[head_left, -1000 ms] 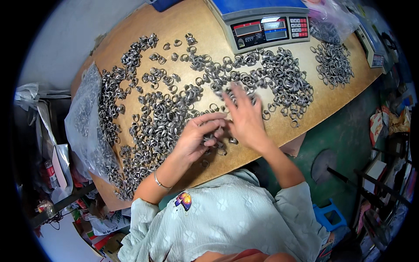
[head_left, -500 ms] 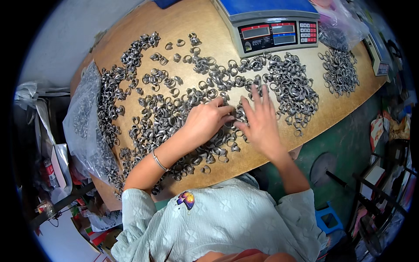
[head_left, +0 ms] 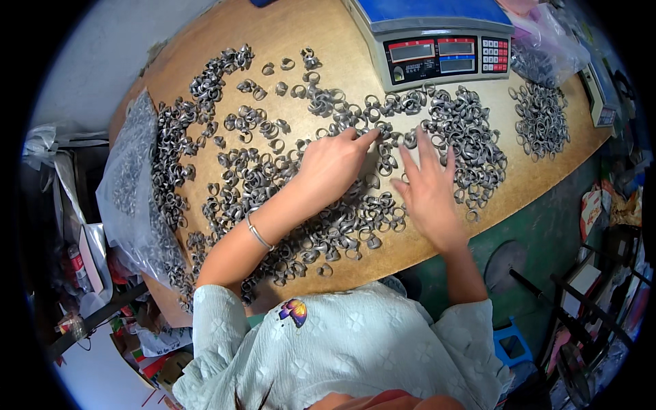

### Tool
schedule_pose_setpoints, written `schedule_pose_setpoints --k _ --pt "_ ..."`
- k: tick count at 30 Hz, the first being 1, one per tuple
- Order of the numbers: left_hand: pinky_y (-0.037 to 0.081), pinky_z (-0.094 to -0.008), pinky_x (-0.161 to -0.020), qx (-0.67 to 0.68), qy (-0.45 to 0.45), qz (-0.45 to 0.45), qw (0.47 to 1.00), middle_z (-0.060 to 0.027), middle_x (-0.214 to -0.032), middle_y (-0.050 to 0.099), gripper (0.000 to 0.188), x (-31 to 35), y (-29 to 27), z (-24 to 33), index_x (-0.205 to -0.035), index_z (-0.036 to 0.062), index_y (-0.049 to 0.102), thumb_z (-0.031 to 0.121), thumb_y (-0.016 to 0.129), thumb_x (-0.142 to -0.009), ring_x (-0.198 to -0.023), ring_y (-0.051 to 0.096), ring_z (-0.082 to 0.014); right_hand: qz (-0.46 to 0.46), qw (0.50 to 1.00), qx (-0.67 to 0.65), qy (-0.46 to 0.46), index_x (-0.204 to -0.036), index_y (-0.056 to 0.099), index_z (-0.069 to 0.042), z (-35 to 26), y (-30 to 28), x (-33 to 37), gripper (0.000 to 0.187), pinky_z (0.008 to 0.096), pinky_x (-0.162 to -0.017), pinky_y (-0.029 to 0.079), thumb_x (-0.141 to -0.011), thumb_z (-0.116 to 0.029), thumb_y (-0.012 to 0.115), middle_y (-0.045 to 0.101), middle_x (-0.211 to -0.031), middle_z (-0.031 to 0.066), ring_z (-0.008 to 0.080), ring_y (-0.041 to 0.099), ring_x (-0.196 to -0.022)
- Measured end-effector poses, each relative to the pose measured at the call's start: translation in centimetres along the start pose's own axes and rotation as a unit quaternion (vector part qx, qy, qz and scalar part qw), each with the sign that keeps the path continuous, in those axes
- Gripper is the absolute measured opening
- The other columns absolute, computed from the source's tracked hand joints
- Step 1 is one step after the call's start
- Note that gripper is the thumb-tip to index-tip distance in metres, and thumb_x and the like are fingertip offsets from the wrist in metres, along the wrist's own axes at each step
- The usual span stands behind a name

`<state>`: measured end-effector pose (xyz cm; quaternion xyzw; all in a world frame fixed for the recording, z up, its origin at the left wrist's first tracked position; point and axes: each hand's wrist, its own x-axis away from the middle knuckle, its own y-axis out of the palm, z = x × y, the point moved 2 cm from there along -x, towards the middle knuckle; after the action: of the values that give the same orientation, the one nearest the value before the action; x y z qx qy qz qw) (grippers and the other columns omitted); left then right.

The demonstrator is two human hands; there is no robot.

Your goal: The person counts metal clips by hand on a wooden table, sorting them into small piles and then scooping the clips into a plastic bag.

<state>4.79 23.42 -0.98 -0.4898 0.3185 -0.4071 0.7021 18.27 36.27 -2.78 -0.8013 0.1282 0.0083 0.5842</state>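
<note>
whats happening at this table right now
A person leans over a wooden table strewn with small grey metal rings. Both hands lie flat among them: the left hand points a finger into the middle of the spread, and the right hand rests with fingers splayed beside a denser heap. A blue-topped digital scale stands at the far edge, and a clear bag of rings lies on the left.

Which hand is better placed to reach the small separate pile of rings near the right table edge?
Probably the right hand: it lies flat on the rings nearest that pile. The left hand is farther away.
</note>
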Motion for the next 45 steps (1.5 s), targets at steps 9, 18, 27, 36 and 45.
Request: schedule_pose_setpoints --k 9,18,27,36,45 --pt "0.050 -0.0403 -0.055 0.038 -0.001 -0.022 0.999 -0.0124 -0.079 0.060 0.024 1.0 -1.8 -0.6 -0.108 0.0077 0.065 0.014 0.059 -0.086 -0.064 0.062 -0.0316 0.069 0.989 -0.126 -0.022 -0.121 0.054 -0.002 0.3 -0.3 1.8 0.044 0.0495 -0.104 0.029 -0.084 -0.025 0.063 0.047 -0.132 0.0168 0.0349 0.037 -0.130" --pt "0.051 -0.0389 -0.055 -0.065 0.064 -0.088 0.992 -0.0122 -0.077 0.059 0.019 -1.2 -0.9 -0.2 -0.101 0.0087 0.067 0.016 0.057 -0.086 -0.063 0.063 -0.0291 -0.071 0.990 -0.109 -0.045 -0.122 0.054 -0.002 -0.9 0.9 2.2 0.048 0.0567 -0.103 0.026 -0.084 -0.031 0.062 0.044 -0.134 0.0166 0.0328 0.036 -0.131" --pt "0.050 -0.0413 -0.056 0.017 0.014 -0.005 1.000 -0.0136 -0.082 0.063 0.034 -5.5 -0.1 -0.1 -0.119 0.0123 0.058 0.014 0.058 -0.085 -0.066 0.064 -0.0326 0.003 0.999 0.045 0.027 -0.127 0.050 -0.003 0.9 1.4 -1.4 0.054 0.0595 -0.105 0.022 -0.086 -0.036 0.060 0.032 -0.143 0.0218 0.0382 0.022 -0.137" --pt "0.050 -0.0394 -0.056 -0.045 0.114 -0.089 0.988 -0.0130 -0.081 0.058 0.028 -4.4 -0.2 -0.4 -0.108 0.0089 0.064 0.009 0.055 -0.082 -0.067 0.064 -0.0307 0.014 0.989 -0.141 -0.033 -0.121 0.056 -0.004 1.3 -0.5 1.9 0.044 0.0551 -0.105 0.026 -0.084 -0.025 0.063 0.041 -0.139 0.0190 0.0339 0.034 -0.132" --pt "0.052 -0.0378 -0.056 0.004 0.086 -0.053 0.995 -0.0125 -0.081 0.059 0.035 -2.6 -0.3 1.2 -0.109 0.0061 0.060 0.005 0.056 -0.075 -0.066 0.065 -0.0296 0.087 0.979 -0.177 -0.041 -0.106 0.062 -0.003 2.4 -0.7 2.9 0.032 0.0455 -0.095 0.037 -0.076 -0.013 0.067 0.054 -0.123 0.0105 0.0294 0.048 -0.115"
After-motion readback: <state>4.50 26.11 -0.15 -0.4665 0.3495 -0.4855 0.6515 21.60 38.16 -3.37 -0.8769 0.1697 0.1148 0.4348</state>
